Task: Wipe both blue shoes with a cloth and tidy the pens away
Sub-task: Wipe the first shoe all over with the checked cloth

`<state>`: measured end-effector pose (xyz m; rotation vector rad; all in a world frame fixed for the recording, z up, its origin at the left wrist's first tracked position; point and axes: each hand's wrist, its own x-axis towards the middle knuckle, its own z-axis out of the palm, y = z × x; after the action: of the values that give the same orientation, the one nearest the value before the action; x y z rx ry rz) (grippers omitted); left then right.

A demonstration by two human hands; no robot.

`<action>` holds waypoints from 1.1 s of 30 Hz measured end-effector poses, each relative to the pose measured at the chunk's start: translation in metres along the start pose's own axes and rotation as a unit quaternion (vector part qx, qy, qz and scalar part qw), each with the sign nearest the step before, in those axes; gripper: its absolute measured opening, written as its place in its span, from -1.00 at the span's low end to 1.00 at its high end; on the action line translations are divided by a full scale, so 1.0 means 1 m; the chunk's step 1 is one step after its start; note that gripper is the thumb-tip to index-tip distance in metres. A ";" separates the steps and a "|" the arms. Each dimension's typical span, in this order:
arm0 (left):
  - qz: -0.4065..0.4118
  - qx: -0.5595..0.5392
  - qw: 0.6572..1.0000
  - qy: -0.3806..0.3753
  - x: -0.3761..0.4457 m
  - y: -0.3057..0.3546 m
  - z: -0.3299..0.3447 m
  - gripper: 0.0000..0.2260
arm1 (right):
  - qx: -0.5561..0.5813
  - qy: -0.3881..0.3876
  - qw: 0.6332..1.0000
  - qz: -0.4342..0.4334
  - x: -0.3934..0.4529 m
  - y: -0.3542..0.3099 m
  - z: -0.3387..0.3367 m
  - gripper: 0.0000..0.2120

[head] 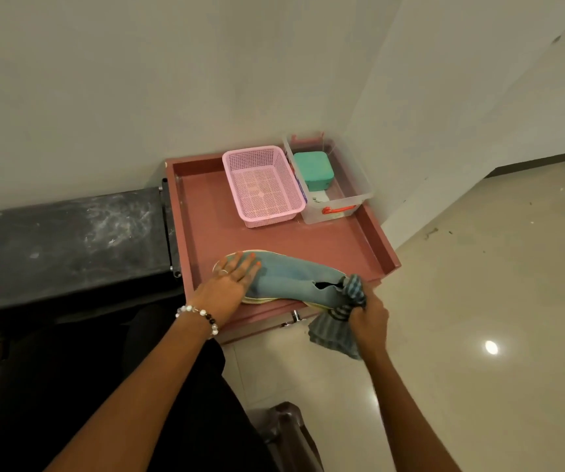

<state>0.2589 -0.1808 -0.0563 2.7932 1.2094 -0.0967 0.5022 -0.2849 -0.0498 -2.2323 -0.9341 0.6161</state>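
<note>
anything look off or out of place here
The black bench left of the pink tray is smeared with whitish dust. The blue shoe overhangs the tray's near edge. Nothing looks spilled or broken.

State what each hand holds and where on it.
Right hand grips the checked cloth bunched at its middle, against the blue shoe heel. Left hand lies flat on the shoe's toe, pinning rather than gripping.

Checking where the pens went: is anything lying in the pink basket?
No, the pink basket shows only its bare perforated floor.
</note>
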 end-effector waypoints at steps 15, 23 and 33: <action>-0.375 -0.290 0.879 -0.057 0.030 0.110 -0.005 -0.29 | 0.235 0.198 0.936 0.170 0.019 -0.010 -0.042 -0.55; -0.327 -0.352 0.877 -0.018 0.029 0.102 0.015 -0.27 | 0.046 -0.074 0.996 0.031 0.032 -0.013 -0.018 -0.49; -0.278 -0.370 0.884 -0.059 -0.001 0.037 -0.024 -0.30 | 0.082 -0.170 0.981 -0.049 -0.017 -0.016 0.043 -0.45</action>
<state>0.2859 -0.2039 -0.0304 1.7236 1.5574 0.1307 0.4577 -0.2730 -0.0657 -1.9554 -1.1095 1.0131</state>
